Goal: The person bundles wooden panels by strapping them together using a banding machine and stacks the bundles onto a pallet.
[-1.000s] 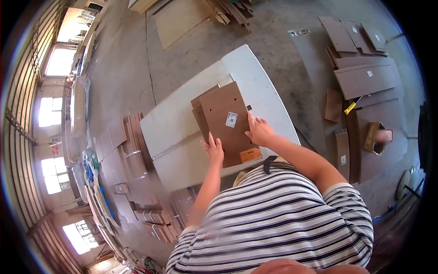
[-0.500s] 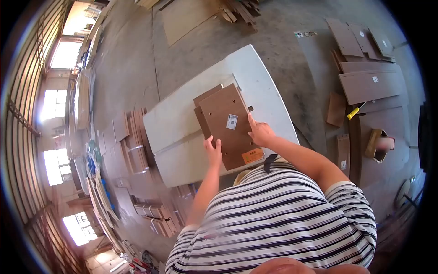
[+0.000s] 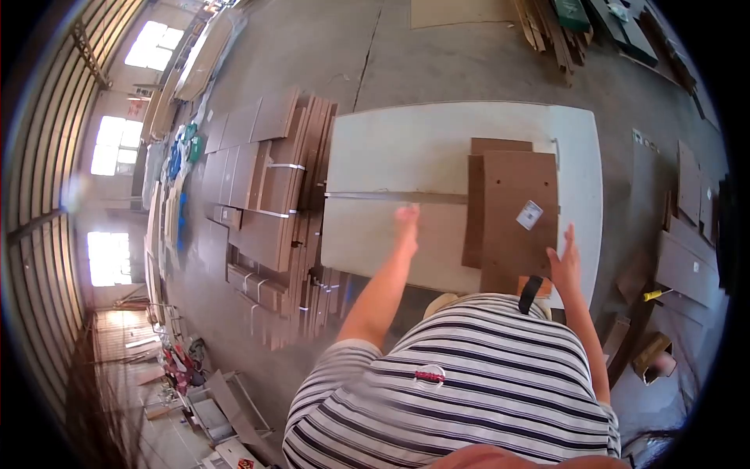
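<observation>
Brown drilled wooden panels [image 3: 512, 223] lie stacked on the right part of a white-topped table [image 3: 383, 148], their edges offset. The top one bears a white printed label [image 3: 529, 215] and an orange sticker [image 3: 531, 286] near my body. My right hand [image 3: 567, 262] is beside the stack's right edge, fingers stretched up and thumb apart; whether it touches the panel I cannot tell. Off to the left of the stack, my left hand [image 3: 406, 227] hovers over the table, slightly blurred, its fingers seemingly extended with nothing in them.
Strapped stacks of brown panels [image 3: 273, 180] stand close to the table's left side. At the right are more boards [image 3: 683, 262], a yellow-handled screwdriver [image 3: 653, 295] and an open cardboard box [image 3: 652, 356]. Wood strips [image 3: 551, 39] lie on the floor beyond the table.
My left hand has let go of the panels' left edge and swung away left. My right hand stays near their right edge, fingers now pointing up. The view has turned left.
</observation>
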### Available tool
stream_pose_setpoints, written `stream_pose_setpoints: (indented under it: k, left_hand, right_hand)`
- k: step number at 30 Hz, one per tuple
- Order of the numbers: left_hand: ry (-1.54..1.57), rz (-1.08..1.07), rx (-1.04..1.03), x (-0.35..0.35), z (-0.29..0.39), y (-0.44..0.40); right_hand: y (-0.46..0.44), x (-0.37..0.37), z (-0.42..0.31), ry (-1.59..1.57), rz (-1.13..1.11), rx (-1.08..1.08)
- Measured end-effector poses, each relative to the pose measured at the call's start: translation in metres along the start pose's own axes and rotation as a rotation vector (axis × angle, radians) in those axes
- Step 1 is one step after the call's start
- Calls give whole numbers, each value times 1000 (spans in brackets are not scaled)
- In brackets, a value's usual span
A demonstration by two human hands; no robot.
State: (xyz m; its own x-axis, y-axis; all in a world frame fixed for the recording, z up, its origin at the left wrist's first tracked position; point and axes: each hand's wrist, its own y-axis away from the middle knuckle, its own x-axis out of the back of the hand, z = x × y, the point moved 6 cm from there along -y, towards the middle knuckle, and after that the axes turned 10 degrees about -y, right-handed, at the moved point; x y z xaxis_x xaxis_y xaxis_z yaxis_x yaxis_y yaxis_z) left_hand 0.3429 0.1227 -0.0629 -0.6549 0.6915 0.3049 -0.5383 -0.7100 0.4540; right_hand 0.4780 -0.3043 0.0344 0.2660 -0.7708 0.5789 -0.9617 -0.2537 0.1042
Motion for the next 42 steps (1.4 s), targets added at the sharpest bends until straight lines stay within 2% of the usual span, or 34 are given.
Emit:
stream_pose_setpoints:
  k: [3, 5, 6, 7, 8, 9, 10, 11, 12, 13, 14, 15, 16, 18, 19, 20, 21, 22, 23, 25, 26, 27, 28, 30, 31, 32, 33, 34, 35, 38, 40, 42]
  left_hand:
    - [395, 146, 16, 97, -22, -73]
    - [398, 502, 210, 161, -35, -114]
    - [-4, 559, 288, 199, -53, -145]
    - [-711, 843, 182, 226, -20, -145]
    - [-1055, 789, 315, 220, 48, -105]
    - [-988, 578, 242, 219, 72, -98]
    - [-816, 421, 308, 215, 86, -90]
    - [-435, 347, -56, 250, -5, -189]
    - [-344, 356, 24, 247, 6, -184]
    - [-241, 282, 68, 274, -28, -221]
    - [-74, 258, 129, 273, -25, -214]
    - [-27, 427, 245, 280, -18, -212]
    - [-161, 535, 76, 290, -19, -226]
    - [31, 846, -62, 234, 68, -134]
    - [-158, 873, -272, 232, 78, -142]
    - [-180, 747, -444, 197, 130, -104]
    - [-451, 708, -789, 170, 165, -84]
    - [-784, 815, -1016, 142, 182, -59]
    - [-1272, 752, -1028, 91, 211, -15]
    - [-1020, 337, -1465, 15, 260, 97]
    - [-1079, 173, -1562, -18, 268, 129]
    - [-1134, -2, -1654, -42, 272, 158]
    - [-1158, 19, -1659, -47, 281, 183]
    - [-1048, -155, -1574, -53, 303, 221]
    - [-897, -83, -1541, -42, 321, 230]
    - [-967, 86, -1545, -20, 325, 221]
    - [-972, 237, -1497, 0, 332, 216]
    - [-861, 327, -1566, 8, 356, 239]
    - [-521, 290, -1393, 33, 359, 224]
    - [-334, 413, -1094, 53, 395, 257]
    - [-245, 510, -1241, 72, 416, 275]
    - [-172, 505, -1226, 83, 434, 287]
  right_hand:
    - [16, 11, 0, -156, 130, -41]
    - [31, 20, 2, -135, 178, -105]
    - [37, 24, -1, -95, 204, -152]
    - [41, 23, -2, -79, 227, -170]
    - [49, 28, -2, -55, 223, -156]
    - [65, 39, 0, -21, 247, -165]
    - [76, 47, -7, 22, 261, -133]
    - [86, 54, -5, 48, 276, -166]
    - [95, 58, -4, 63, 283, -196]
    - [102, 63, -6, 53, 301, -234]
    - [106, 67, -9, 42, 313, -261]
    - [106, 69, -10, 40, 332, -284]
    - [106, 72, -9, 42, 345, -300]
    - [98, 72, -13, 25, 374, -266]
    - [86, 73, -31, 81, 317, -198]
    - [70, 67, -50, 131, 253, -126]
    - [56, 59, -67, 59, 256, -38]
    - [40, 46, -86, -21, 247, 52]
    - [28, 37, -129, -72, 209, 275]
    - [16, 16, -197, -46, 98, 615]
    - [17, 9, -227, -33, 35, 800]
    - [13, 3, -236, -59, 35, 820]
    - [10, -4, -242, 13, -14, 869]
    - [5, -2, -231, 63, -51, 927]
    - [-15, -1, -199, 200, -146, 768]
    - [-34, 1, -162, 333, -241, 604]
    - [-47, 12, -137, 337, -100, 654]
    - [-57, 25, -113, 341, 38, 696]
    - [-66, 38, -93, 311, 105, 694]
    - [-83, 87, -44, 333, 285, 616]
    - [-86, 115, -12, 349, 354, 459]
    - [-74, 148, -1, 278, 480, 402]
